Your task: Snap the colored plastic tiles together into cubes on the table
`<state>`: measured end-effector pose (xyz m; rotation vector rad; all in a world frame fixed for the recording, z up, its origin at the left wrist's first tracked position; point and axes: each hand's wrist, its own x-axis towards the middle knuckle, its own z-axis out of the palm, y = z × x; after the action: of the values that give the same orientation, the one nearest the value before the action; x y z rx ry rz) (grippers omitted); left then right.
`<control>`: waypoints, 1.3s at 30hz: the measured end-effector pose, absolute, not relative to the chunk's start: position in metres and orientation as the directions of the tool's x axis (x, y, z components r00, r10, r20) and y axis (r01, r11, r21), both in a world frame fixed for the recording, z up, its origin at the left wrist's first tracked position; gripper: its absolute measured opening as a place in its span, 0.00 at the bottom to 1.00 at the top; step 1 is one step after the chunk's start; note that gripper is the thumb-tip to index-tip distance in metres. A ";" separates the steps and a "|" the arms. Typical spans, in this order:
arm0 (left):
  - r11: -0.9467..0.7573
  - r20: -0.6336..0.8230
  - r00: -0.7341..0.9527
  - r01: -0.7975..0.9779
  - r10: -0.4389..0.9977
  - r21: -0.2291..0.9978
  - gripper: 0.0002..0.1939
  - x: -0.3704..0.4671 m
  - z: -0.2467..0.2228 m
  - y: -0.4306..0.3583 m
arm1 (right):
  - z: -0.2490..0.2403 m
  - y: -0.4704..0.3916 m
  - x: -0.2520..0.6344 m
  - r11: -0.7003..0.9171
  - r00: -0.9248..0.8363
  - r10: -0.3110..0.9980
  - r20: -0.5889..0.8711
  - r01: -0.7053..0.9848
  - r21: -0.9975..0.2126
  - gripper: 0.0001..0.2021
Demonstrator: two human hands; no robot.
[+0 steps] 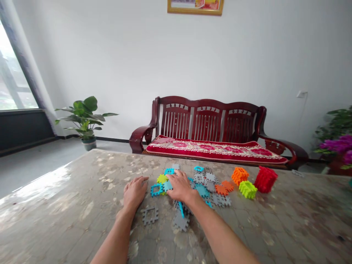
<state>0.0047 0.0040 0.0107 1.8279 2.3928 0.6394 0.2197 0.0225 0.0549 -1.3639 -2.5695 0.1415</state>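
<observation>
One long table w/ glossy brown-grey floral cover (68, 205) carries all the work. From L to R: the L hand (135, 190) rests palm down on the cover, fingers loosely extended, & seems to have hold of nothing. To its R, nearer to the person, lies alone one grey square plastic frame w/ toothed edges (150, 221). Next is one bright-blue square plastic frame (153, 190), near one flat lime-green toothed plastic piece (162, 178). Then the R hand (180, 185), palm down, fingers partly spread, w/ a pale-blue flat plastic piece (167, 186) by its thumb; if it grips this, I cannot tell. The heap of flat toothed plastic pcs (202, 190), mostly grey & blue, spreads from under this hand to R, incl. 2 flat orange-red pcs (221, 189). Further R, apart, stand an orange plastic block (239, 176), a lime-green plastic block (248, 189) & a red plastic block (266, 179). Step in hand, I judge: picking or shifting single pcs. Next move prob. calls for taking 1 pc by its edge, w/o dragging neighbours.
</observation>
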 end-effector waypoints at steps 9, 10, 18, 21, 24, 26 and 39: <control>0.208 0.196 -0.287 0.914 0.937 0.348 0.23 0.005 0.009 0.004 | 0.062 0.024 0.247 0.470 -0.445 0.876 0.188 0.875 -0.119 0.20; 0.207 0.197 -0.287 0.915 0.937 0.345 0.23 0.006 0.010 0.003 | 0.064 0.023 0.250 0.458 -0.433 0.880 0.195 0.882 -0.107 0.19; 0.212 0.207 -0.295 0.914 0.933 0.345 0.22 0.007 0.009 0.003 | 0.065 0.015 0.224 0.574 -0.552 0.816 0.174 0.809 -0.123 0.13; 0.213 0.210 -0.299 0.911 0.931 0.354 0.22 0.007 0.008 0.004 | 0.057 0.014 0.211 0.605 -0.596 0.794 0.122 0.794 -0.063 0.09; 0.205 0.211 -0.289 0.915 0.934 0.349 0.22 0.006 0.007 0.004 | 0.053 0.013 0.207 0.629 -0.626 0.769 0.129 0.777 0.017 0.08; 0.202 0.207 -0.283 0.918 0.936 0.342 0.22 0.006 0.006 0.004 | 0.053 0.012 0.207 0.639 -0.636 0.756 0.152 0.769 0.038 0.09; 0.198 0.205 -0.274 0.925 0.940 0.325 0.21 0.006 0.008 0.004 | 0.073 0.017 0.285 0.127 -0.201 0.978 0.055 0.361 -0.924 0.09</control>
<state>0.0057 0.0042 0.0083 1.8692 2.4015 0.6045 0.2849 0.0172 0.0727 -1.3150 -1.6760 1.0704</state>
